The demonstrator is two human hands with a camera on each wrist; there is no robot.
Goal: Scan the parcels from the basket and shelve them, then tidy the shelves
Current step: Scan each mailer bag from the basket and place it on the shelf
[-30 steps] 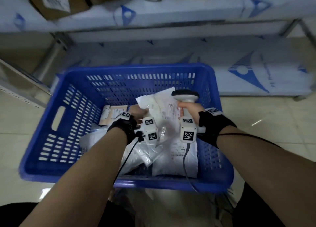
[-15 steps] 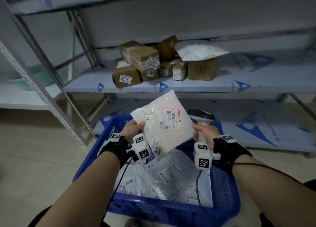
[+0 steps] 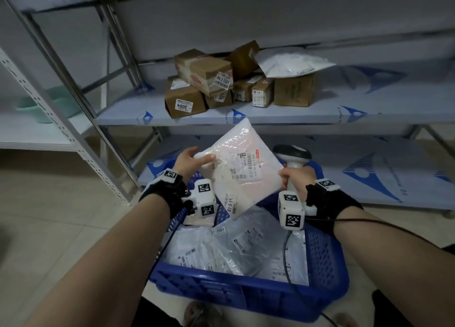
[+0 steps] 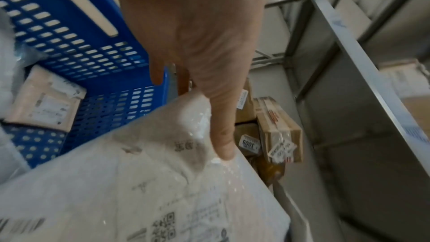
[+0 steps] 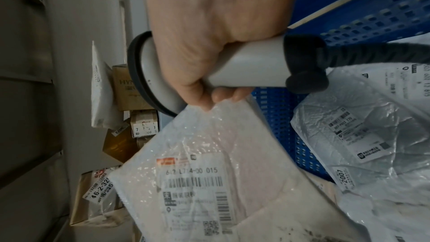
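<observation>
- At the far left, a pale shelving unit (image 3: 32, 134) stands apart from the main rack; a green object on it is too dim to identify.
- The left hand (image 3: 188, 160) pinches the left corner of a white poly-bag parcel (image 3: 242, 169), thumb on the labelled face. The left wrist view adds what the head view hides: the other fingers (image 4: 156, 73) reach behind the bag.
- That same wrist view shows a beige padded parcel (image 4: 44, 104) lying against the far-left wall inside the blue basket (image 3: 246, 294); the head view does not show it.
- The held parcel hangs tilted above the basket, between both hands, in front of the middle shelf (image 3: 295, 114).
- On that shelf sits a loose pile of brown cardboard boxes (image 3: 204, 73), with a white mailer (image 3: 293, 66) lying on top of the right-hand box.
- Below the held parcel, grey and white bagged parcels (image 3: 236, 250) fill the basket; one carries a tag reading 2007.
- The right hand (image 3: 296, 179) is wrapped around the handle of a grey barcode scanner (image 3: 291, 154), head up. The right wrist view shows a black cable leaving the handle base, and the fingertips (image 5: 223, 97) touching the parcel's right edge; whether they grip it, I cannot tell.
- The right wrist view alone makes the label print legible: barcodes and a code ending 015.
</observation>
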